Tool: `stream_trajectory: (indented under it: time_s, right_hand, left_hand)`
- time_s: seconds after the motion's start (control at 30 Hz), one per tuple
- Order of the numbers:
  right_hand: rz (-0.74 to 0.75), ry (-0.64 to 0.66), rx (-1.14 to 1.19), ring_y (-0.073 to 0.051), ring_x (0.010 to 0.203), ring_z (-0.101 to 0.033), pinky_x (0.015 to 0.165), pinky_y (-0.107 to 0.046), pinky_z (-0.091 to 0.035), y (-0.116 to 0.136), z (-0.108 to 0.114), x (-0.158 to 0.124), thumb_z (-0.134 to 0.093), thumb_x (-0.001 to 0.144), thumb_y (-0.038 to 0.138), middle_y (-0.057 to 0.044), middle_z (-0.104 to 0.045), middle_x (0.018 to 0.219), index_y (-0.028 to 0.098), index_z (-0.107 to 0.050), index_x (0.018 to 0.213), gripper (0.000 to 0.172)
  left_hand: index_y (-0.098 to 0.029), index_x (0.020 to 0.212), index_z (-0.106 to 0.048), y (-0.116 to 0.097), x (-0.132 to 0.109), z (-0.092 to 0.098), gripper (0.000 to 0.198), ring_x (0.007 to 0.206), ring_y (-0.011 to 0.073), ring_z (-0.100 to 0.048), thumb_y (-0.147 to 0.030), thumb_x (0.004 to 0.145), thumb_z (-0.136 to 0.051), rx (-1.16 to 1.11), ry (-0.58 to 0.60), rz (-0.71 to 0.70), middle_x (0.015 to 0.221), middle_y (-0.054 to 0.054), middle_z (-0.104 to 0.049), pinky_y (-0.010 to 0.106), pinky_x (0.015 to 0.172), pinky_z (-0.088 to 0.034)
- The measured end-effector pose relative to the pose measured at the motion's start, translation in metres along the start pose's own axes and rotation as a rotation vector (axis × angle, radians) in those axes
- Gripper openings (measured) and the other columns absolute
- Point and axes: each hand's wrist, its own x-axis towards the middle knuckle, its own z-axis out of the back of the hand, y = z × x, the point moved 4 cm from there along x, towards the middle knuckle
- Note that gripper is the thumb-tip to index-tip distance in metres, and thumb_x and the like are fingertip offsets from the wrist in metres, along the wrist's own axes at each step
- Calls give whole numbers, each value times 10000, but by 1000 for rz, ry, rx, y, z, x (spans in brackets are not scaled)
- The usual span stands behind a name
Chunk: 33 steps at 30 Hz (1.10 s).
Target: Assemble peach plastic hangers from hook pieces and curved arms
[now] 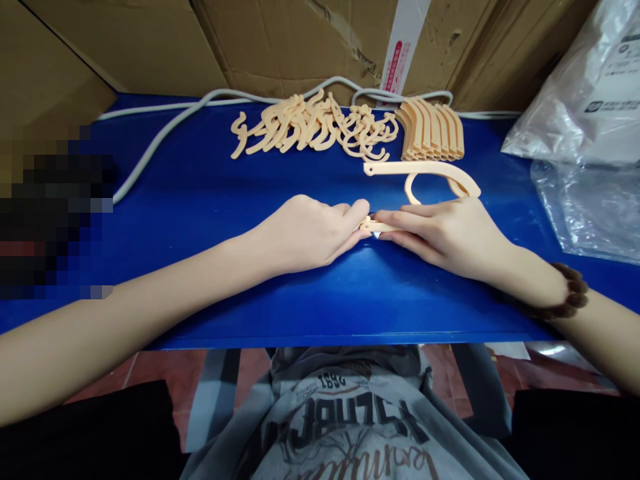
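My left hand (315,230) is closed in a pinch, thumb on top, on the end of a small beige plastic piece mostly hidden by the fingers. From the other side my right hand (450,233) grips a beige plastic hanger arm (376,227), whose rounded end shows between the two hands. The fingertips of both hands nearly meet there, low over the blue table. Just beyond my right hand lies another hanger arm (425,169), long and curved, with a hole at its left end. A curved beige piece (411,189) is partly visible beside it.
At the back lie a heap of beige S-shaped pieces (295,123), a tangle of thin hooks (367,133) and a row of stacked hanger arms (433,130). A white cable (165,137) runs behind them along cardboard (300,47). Clear plastic bags (575,133) lie right.
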Motion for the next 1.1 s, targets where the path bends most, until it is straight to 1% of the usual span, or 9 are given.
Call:
stream_trajectory:
  time_s: [0.17, 0.27, 0.37, 0.47, 0.57, 0.73, 0.83, 0.93, 1.1]
  right_hand:
    - [-4, -1, 11, -145, 726, -736, 602, -263, -351, -1, 0, 0, -413, 1147, 430, -25, -826, 960, 227, -744, 1314, 423]
    - [-18, 27, 60, -154, 759, -749, 615, -265, -392, -2, 0, 0, -396, 1149, 428, -45, -831, 1006, 216, -737, 1328, 440]
    - [-31, 52, 136, -167, 812, -769, 661, -259, -446, -3, -1, 1, -404, 1147, 426, -46, -833, 1012, 215, -734, 1337, 435]
    - [-41, 52, 189, -181, 851, -782, 687, -266, -473, -4, -1, 2, -427, 1142, 422, -41, -835, 1043, 216, -723, 1364, 424]
    - [-44, 53, 193, -193, 867, -785, 696, -276, -481, -5, -1, 2, -422, 1141, 435, -46, -834, 1047, 216, -729, 1359, 436]
    - [-15, 4, 138, -174, 804, -762, 645, -270, -439, -3, 1, 1, -400, 1147, 429, -62, -831, 1019, 196, -745, 1323, 452]
    - [-13, -28, 102, -161, 770, -746, 627, -265, -410, -2, 2, 0, -413, 1146, 420, -53, -829, 998, 207, -753, 1306, 432]
    - [-11, -36, 99, -161, 781, -749, 621, -259, -404, -2, 3, 0, -427, 1143, 417, -53, -829, 1002, 207, -753, 1306, 421]
    - [-3, -35, 129, -158, 821, -760, 655, -250, -431, -2, 4, 0, -432, 1143, 407, -50, -830, 1054, 215, -748, 1325, 412]
  left_hand:
    - [-152, 1006, -605, 0, -2, -1, 315, 600, 215, -710, -342, 1125, -383, 32, -122, -56, 692, 32, -676, 284, 471, -208]
    - [-148, 982, -615, 1, -3, -1, 325, 564, 204, -685, -336, 1122, -390, 67, -176, -72, 671, 27, -660, 291, 468, -197]
    - [-144, 954, -626, 2, -4, 0, 354, 535, 196, -653, -346, 1124, -390, 105, -214, -83, 655, 32, -646, 295, 466, -185]
    - [-141, 943, -636, 3, -4, 0, 365, 525, 193, -636, -340, 1125, -389, 113, -230, -88, 644, 32, -635, 294, 466, -183]
    - [-136, 951, -646, 3, -4, -1, 355, 504, 189, -615, -324, 1122, -399, 102, -232, -76, 624, 25, -621, 290, 459, -175]
    - [-132, 974, -660, 3, -4, 0, 329, 494, 181, -604, -307, 1118, -421, 72, -258, -90, 626, 22, -632, 285, 459, -177]
    - [-137, 948, -664, 2, -5, 1, 351, 488, 181, -598, -296, 1122, -403, 71, -305, -103, 629, 27, -638, 290, 460, -171]
    - [-140, 929, -668, 1, -6, 1, 365, 492, 185, -593, -287, 1121, -394, 71, -340, -114, 635, 36, -646, 298, 463, -169]
    - [-150, 929, -675, 2, -6, 1, 371, 501, 171, -579, -307, 1120, -399, 81, -331, -103, 624, 26, -639, 305, 475, -159]
